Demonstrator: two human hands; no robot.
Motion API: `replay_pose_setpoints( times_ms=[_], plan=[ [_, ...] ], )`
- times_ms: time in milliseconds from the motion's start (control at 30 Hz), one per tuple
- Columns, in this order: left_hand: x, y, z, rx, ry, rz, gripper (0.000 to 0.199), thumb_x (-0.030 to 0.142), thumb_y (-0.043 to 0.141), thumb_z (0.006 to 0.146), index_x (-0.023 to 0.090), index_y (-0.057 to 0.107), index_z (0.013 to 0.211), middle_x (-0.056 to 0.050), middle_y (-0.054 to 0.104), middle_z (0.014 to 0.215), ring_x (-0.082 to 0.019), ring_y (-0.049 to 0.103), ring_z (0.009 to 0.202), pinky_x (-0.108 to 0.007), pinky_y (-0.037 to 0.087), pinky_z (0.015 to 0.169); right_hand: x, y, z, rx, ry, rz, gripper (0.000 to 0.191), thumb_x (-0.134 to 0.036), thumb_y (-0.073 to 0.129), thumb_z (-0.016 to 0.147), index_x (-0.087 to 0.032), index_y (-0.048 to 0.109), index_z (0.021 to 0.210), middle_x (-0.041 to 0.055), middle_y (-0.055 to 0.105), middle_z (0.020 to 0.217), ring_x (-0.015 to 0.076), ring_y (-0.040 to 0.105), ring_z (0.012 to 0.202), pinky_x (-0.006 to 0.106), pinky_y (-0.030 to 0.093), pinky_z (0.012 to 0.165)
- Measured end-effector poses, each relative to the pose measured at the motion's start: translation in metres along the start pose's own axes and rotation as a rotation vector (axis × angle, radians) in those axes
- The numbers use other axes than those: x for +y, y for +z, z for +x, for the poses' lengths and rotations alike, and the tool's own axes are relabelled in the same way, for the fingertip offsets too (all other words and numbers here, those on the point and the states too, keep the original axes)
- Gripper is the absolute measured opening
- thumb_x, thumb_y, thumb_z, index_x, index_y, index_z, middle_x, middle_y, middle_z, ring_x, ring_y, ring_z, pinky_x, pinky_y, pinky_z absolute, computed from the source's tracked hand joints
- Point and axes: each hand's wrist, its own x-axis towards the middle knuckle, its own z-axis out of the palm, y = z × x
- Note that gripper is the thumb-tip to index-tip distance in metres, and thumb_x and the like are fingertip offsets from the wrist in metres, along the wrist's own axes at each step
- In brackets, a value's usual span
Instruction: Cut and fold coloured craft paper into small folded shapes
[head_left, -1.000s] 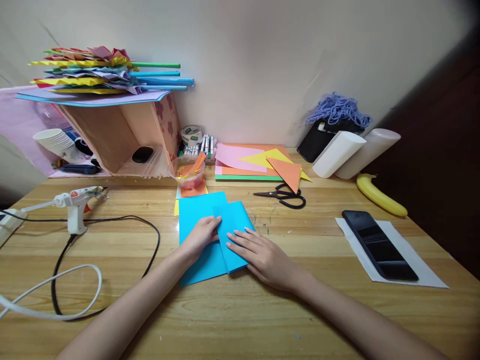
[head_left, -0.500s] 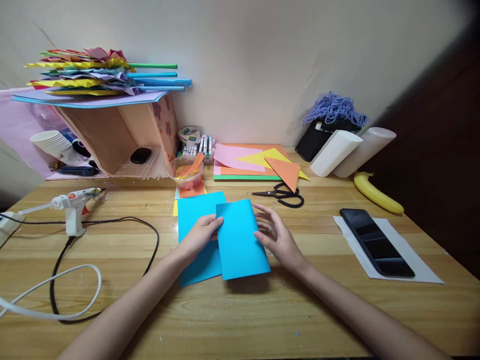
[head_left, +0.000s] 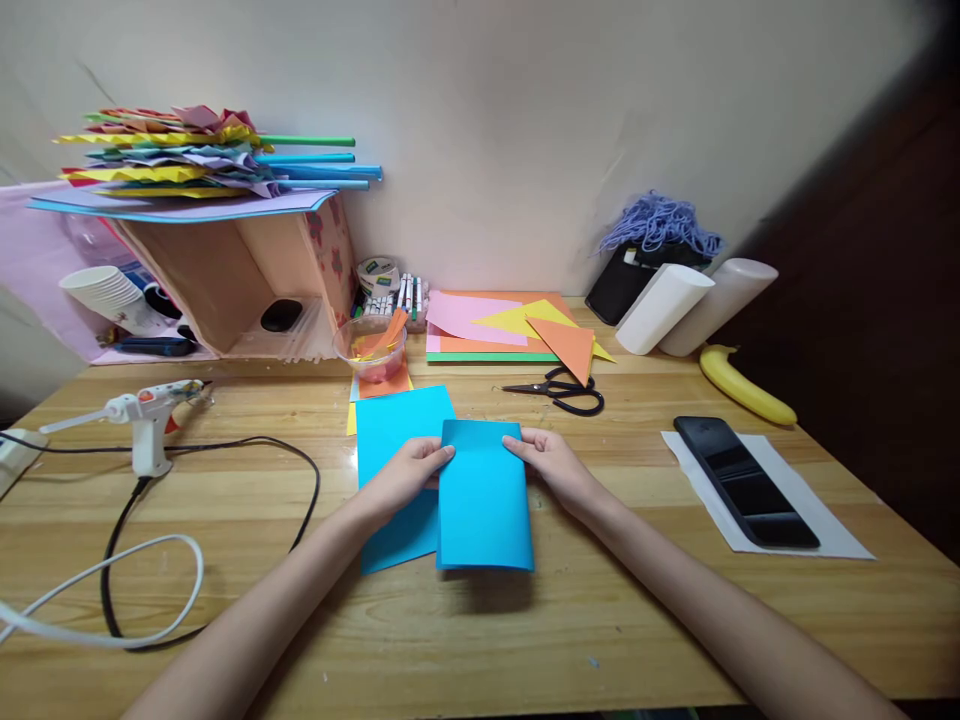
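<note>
A folded sheet of blue paper [head_left: 485,510] is held upright just above the table, its lower edge casting a shadow. My left hand [head_left: 409,472] pinches its left edge, thumb in front and fingers behind. On the opposite edge, near the top, my right hand [head_left: 556,467] grips it the same way. The fingers behind the paper are mostly hidden. Under my left hand lies a second blue sheet [head_left: 397,420], flat on the table and partly covered.
Black-handled scissors [head_left: 559,390] lie behind my hands, before stacked coloured paper [head_left: 480,355]. A plastic bowl [head_left: 371,350] holds paper scraps. Left stands a glue gun [head_left: 150,430] with looping cords. On the right are a phone [head_left: 742,485] on white paper and a banana [head_left: 746,388].
My right hand has closed on the right edge of the folded blue paper; its fingers were loose there before. The paper has straightened and come slightly lower.
</note>
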Motion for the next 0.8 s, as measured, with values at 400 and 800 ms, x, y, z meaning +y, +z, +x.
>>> replay_pose_setpoints(
  times_ms=[400,800],
  plan=[
    [-0.004,0.002,0.003,0.009,-0.003,-0.008,0.035,0.044,0.059,0.071,0.016,0.041,0.06,0.005,0.042,0.055,-0.008,0.039,0.052,-0.022,0.036,0.057,0.007,-0.007,0.003,0.083,-0.091,-0.059,0.037,-0.048,0.062,0.069,-0.017,0.045,0.06,-0.0054,0.043,0.05,0.0074,0.039,0.044,0.02,0.031,0.045],
    [-0.008,0.008,0.004,0.058,-0.019,-0.048,0.035,0.046,0.062,0.068,0.015,0.048,0.059,0.003,0.047,0.055,-0.01,0.045,0.053,-0.025,0.041,0.058,0.001,-0.005,-0.001,0.025,-0.078,-0.053,0.031,-0.046,0.062,0.071,-0.016,0.055,0.071,-0.0035,0.051,0.057,0.0096,0.045,0.051,0.021,0.037,0.05]
  ],
)
